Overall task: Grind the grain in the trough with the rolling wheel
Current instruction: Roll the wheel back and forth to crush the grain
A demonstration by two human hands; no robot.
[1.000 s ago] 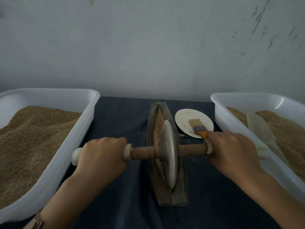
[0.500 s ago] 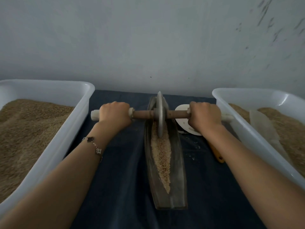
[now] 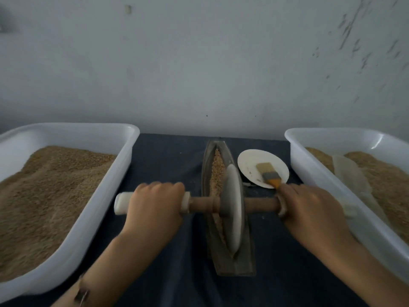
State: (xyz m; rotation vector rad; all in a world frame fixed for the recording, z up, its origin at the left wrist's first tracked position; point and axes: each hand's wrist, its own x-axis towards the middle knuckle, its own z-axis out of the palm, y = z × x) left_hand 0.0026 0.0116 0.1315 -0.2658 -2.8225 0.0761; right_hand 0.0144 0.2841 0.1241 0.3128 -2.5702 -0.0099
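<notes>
Around the axle: left hand (image 3: 155,202) and right hand (image 3: 309,207) are curled tight on the handles.
Wheel (image 3: 232,209): seated in the trough (image 3: 230,262), toward the table's near edge.
Grain (image 3: 218,169): coarse beyond the wheel; more rolling is judged needed.

Grey rolling wheel (image 3: 232,207) upright in narrow trough (image 3: 241,260) — tan grain (image 3: 217,167) beyond.
</notes>
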